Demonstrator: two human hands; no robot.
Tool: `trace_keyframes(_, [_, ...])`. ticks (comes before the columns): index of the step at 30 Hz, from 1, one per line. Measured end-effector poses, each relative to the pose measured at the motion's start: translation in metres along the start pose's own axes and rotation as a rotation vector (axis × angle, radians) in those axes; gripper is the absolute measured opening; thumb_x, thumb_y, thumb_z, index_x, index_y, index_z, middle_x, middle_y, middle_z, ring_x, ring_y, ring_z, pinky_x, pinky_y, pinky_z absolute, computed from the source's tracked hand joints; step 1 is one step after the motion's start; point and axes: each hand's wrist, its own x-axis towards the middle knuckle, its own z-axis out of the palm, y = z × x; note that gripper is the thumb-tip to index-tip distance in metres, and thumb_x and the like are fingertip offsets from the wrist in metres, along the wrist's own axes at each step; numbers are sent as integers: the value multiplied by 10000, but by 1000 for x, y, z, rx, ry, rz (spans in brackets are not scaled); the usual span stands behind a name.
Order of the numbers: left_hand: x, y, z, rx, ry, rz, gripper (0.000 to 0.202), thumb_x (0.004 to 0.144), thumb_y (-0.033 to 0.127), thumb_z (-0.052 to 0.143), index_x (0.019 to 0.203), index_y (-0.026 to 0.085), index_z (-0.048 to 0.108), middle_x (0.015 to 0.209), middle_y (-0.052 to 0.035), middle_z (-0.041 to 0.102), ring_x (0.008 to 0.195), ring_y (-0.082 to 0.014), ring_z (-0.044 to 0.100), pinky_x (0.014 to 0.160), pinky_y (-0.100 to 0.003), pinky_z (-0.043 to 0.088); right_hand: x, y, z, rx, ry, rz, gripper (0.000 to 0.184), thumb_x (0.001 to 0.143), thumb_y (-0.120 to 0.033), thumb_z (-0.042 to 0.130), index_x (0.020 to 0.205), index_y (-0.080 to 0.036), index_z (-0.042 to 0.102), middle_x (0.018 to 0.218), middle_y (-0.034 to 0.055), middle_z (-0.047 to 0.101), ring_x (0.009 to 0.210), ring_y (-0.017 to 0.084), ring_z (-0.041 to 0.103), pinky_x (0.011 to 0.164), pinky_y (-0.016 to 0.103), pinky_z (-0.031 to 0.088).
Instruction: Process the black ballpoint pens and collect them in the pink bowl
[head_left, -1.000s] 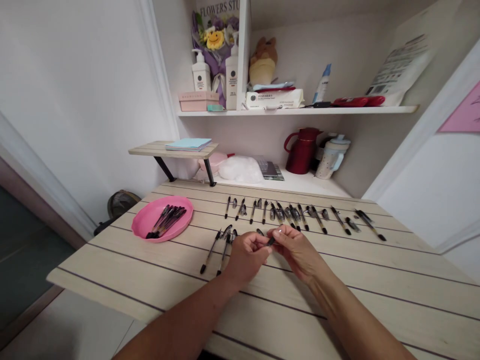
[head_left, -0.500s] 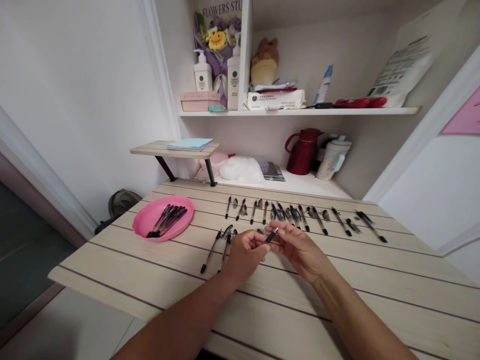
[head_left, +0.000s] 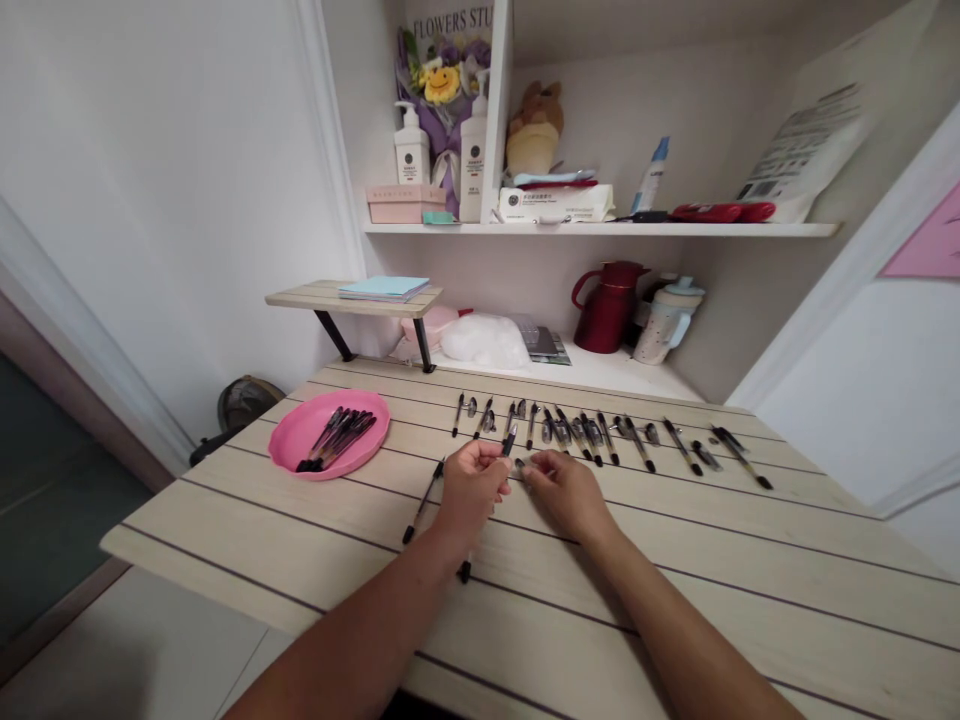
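My left hand is closed around an uncapped black pen, its pointed end up and away from me. Close beside it, my right hand pinches a small pen cap at the tabletop, mostly hidden by the fingers. Another uncapped pen lies left of my left hand, and one more shows only its dark end below my wrist. Beyond the hands, several uncapped pens and loose clear caps lie in a loose row across the wooden table.
A pink tray with several capped pens stands on the left. Behind it is a small raised stand with coloured paper. At the back are a red jug, a tumbler and a loaded shelf.
My right hand has left the pen and moved down to the cap on the table, closing on it. The pen in my left hand has shifted slightly left and up.
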Motion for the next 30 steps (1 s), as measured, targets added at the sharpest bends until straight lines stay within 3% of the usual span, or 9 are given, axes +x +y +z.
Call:
trace_keyframes(3, [2,-1,-2,-36,-18,1,229,624,277,642,785,139,556,578,42,520,428,-50,485,404,-154,342,-1,3,13,-279,-36,-102,88,676,-231,593,751,-193,618,790,69,608,722,185,542,640,283,360])
trace_keyframes(6, [1,-2,-3,-41,-35,-12,231,618,277,644,781,141,554,576,44,522,429,-52,489,398,-158,338,-1,7,8,-294,6,-66,74,712,-179,527,690,-187,598,766,79,605,735,193,543,649,293,356])
trace_keyframes(8, [-1,-2,-2,-23,-63,-39,228,612,260,642,786,140,556,593,39,536,423,-51,490,392,-159,336,1,10,-2,-109,42,-6,71,720,-222,543,676,-195,592,723,61,602,720,196,539,635,299,367])
trace_keyframes(12, [-5,-5,2,32,-161,-95,212,618,251,631,784,141,558,559,49,517,406,-56,494,378,-155,331,2,6,-25,575,52,181,174,680,-363,644,713,-214,562,613,-12,542,582,147,513,528,265,383])
trace_keyframes(16, [-7,-10,5,95,-220,-105,180,625,249,625,760,145,566,554,47,523,409,-63,513,382,-152,341,-1,-8,-35,942,91,174,267,590,-356,749,701,-215,551,649,-30,535,550,105,499,490,233,380])
trace_keyframes(30, [-7,-14,5,133,-232,-90,225,605,218,652,811,130,628,608,20,565,450,-70,534,422,-165,392,-11,-24,-31,862,-65,198,308,579,-368,759,695,-187,539,590,-41,517,490,79,458,444,213,321])
